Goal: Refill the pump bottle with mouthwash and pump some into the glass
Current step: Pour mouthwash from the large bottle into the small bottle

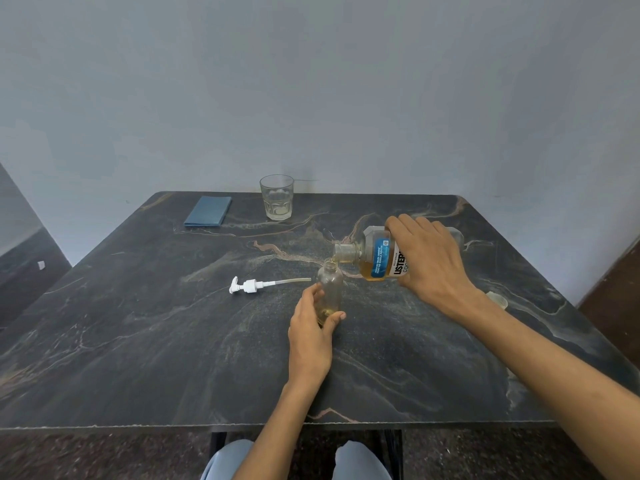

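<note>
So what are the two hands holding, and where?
The left hand grips the small clear bottle around its lower body. The right hand grips the tilted mouthwash bottle around its body.

right hand (427, 258) covered most of mouthwash bottle (379, 258) label | small pale object (497, 299), perhaps its cap, half hidden behind right wrist | left hand (310, 327) hid pump bottle (329, 289) base | knees cut off at bottom edge
</note>
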